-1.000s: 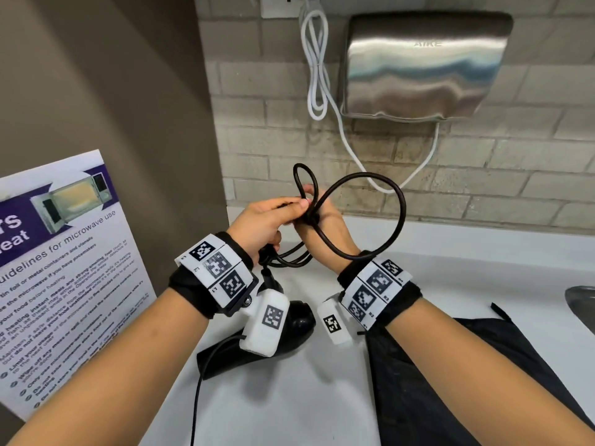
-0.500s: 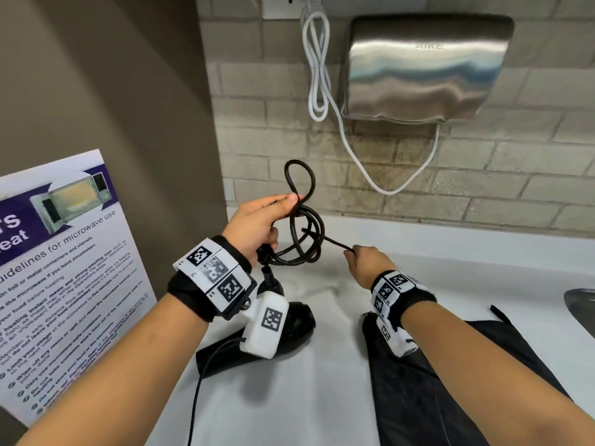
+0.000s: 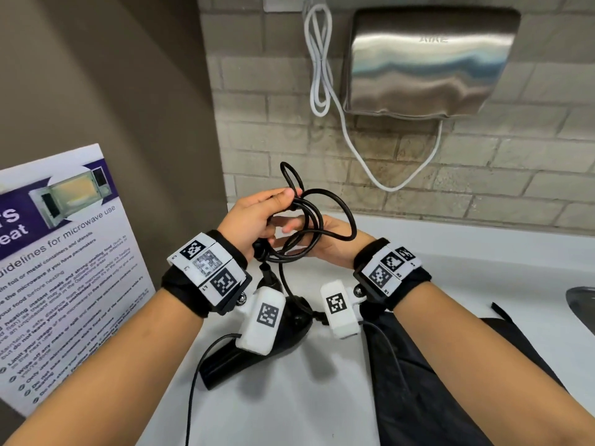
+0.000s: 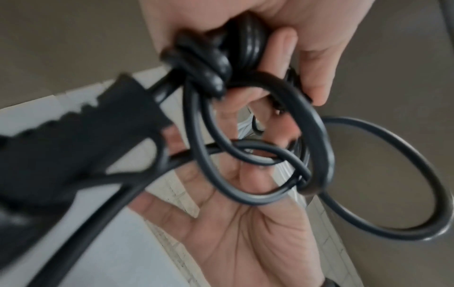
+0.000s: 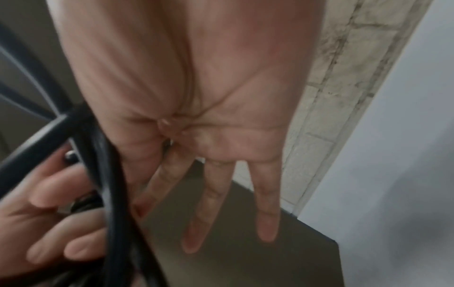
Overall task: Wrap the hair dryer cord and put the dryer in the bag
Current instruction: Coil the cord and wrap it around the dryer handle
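My left hand (image 3: 257,217) grips a bundle of black cord (image 3: 349,217) loops, thumb on top, above the back of the counter. My right hand (image 3: 325,235) lies just behind and under the loops, palm up. Its fingers (image 5: 266,203) are straight and a fresh loop (image 4: 326,155) hangs round them. The black hair dryer (image 3: 225,365) lies on the counter under my left wrist, its handle pointing up towards the bundle. A black bag (image 3: 434,397) lies flat at the front right, under my right forearm.
A steel hand dryer (image 3: 428,62) with a white cable (image 3: 322,59) hangs on the brick wall behind. A microwave poster (image 3: 58,268) leans on the left wall. A sink rim (image 3: 582,304) shows at the far right. The white counter (image 3: 289,413) runs forward between dryer and bag.
Half a second ago my right hand pulled the cord out to the right. It has now swung back to the left hand, bringing a new loop to the bundle.
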A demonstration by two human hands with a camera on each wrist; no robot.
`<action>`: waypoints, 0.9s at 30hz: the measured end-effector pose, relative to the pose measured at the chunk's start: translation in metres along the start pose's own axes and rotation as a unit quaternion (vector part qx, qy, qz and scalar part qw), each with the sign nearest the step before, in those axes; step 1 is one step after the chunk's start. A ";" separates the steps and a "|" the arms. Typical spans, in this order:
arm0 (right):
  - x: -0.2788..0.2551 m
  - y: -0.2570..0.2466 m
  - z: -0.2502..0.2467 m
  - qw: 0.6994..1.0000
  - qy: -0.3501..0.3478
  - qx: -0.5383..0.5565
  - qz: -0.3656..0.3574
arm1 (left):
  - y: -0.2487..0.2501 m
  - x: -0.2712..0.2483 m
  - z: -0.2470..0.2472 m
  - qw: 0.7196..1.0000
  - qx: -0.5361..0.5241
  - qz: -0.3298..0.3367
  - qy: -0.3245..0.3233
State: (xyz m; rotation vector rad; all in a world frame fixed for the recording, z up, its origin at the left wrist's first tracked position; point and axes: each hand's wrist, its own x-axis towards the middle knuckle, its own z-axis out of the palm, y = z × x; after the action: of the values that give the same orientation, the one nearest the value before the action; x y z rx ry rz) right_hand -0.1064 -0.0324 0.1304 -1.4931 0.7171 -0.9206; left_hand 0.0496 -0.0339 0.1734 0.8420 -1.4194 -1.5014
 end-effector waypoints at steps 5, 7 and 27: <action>-0.001 0.011 -0.004 0.996 0.026 -0.081 0.025 | -0.003 -0.002 -0.004 0.999 0.030 0.005 0.019; 0.002 0.014 -0.006 0.987 0.114 -0.108 -0.041 | -0.003 0.001 -0.006 0.999 0.023 0.002 0.024; 0.014 0.014 -0.007 0.962 0.171 -0.186 -0.103 | -0.002 0.002 -0.008 0.999 0.031 -0.010 -0.005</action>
State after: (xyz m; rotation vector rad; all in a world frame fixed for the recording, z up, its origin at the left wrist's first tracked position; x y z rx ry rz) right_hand -0.1047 -0.0498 0.1189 -1.7840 1.0437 -1.2732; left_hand 0.0556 -0.0388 0.1703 0.8899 -1.4748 -1.4853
